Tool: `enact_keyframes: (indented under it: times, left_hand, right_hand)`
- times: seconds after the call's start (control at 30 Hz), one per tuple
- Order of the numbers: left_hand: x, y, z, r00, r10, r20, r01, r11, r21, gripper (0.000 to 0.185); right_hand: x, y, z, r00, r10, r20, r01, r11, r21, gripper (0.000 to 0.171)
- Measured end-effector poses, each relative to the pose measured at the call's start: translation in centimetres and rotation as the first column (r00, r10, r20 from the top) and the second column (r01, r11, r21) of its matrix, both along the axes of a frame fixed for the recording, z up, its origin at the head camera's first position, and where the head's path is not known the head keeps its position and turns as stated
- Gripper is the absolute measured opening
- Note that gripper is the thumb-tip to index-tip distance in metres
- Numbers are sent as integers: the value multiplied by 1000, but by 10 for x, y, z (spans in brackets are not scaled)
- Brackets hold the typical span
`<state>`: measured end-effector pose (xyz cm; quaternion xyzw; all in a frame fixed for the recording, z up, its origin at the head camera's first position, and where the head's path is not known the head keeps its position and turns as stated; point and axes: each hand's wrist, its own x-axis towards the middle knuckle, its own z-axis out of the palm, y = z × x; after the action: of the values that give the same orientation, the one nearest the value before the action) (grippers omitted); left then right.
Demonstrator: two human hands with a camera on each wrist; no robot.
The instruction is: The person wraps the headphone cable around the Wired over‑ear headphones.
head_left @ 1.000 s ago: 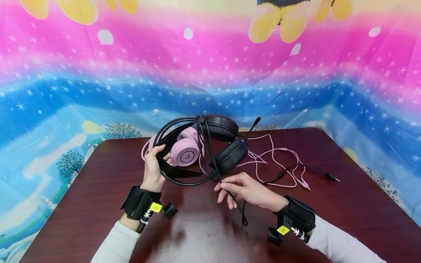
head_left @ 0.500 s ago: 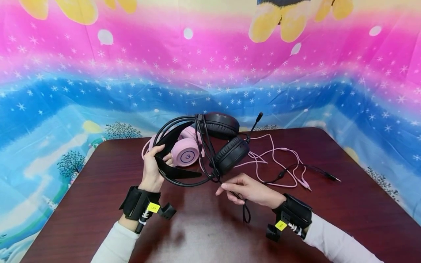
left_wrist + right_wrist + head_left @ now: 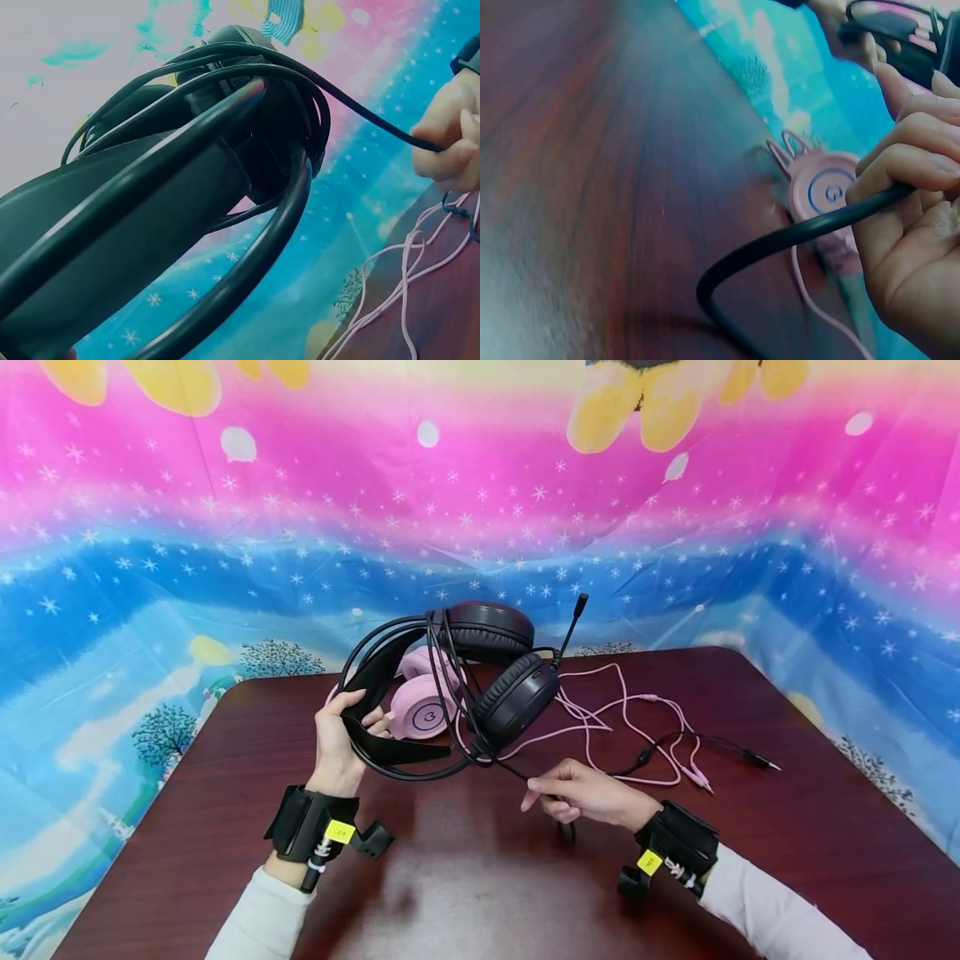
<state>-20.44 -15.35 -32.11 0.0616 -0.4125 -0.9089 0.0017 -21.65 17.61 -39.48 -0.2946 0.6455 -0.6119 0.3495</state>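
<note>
Left hand [image 3: 335, 745] grips black headset [image 3: 450, 685]; right hand [image 3: 588, 795] pinches its cable [image 3: 795, 234].

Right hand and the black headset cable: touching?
Touching. Right wrist view shows the right hand with fingers curled round the black cable; head view shows it running up to the black headset.

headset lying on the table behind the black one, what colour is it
Pink headset, with a dark ring mark on its earcup; clearest in the head view.
</note>
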Motion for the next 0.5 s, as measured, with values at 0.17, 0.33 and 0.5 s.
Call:
enact_keyframes:
  times: [0.17,0.33,0.5]
  left_hand:
    - [1,-2,1,1000,-19,3,19,999,44,32]
    - [1,-6,2,998,-54,-14,54,997,57,30]
    - [1,-9,1,997,-73,-21,74,997,34,29]
  right_hand:
    - [-8,10,-6,999,30,31,-30,999,-12,42]
    - [-13,19,-11,997,69,39,-69,998,-14,24]
    - [-17,27,-12,993,107,47,-105,993,-47,26]
